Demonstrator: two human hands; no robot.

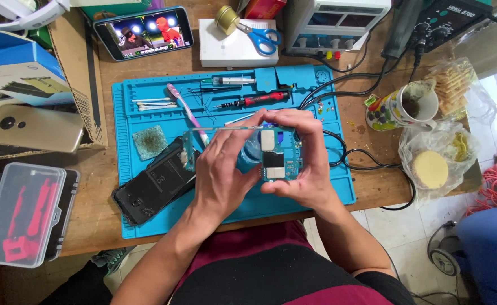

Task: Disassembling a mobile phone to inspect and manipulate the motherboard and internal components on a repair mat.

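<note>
Both my hands hold a teal phone circuit board (272,157) up over a blue silicone work mat (141,220). My left hand (223,172) grips the board's left side with fingers curled along its top edge. My right hand (305,161) wraps the right side, thumb pressing near a black and white shielded patch. Just left of my left hand an opened black phone body (152,189) lies on the mat. A pink-handled brush (185,110) lies above it.
On the mat's trays lie cotton swabs (153,104), tweezers, a syringe (234,81) and a red-handled screwdriver (259,100). A playing phone (144,33), scissors (262,38), a bench power supply (333,25), a mug (403,106), bagged food (437,166) and a clear tool case (22,214) surround it.
</note>
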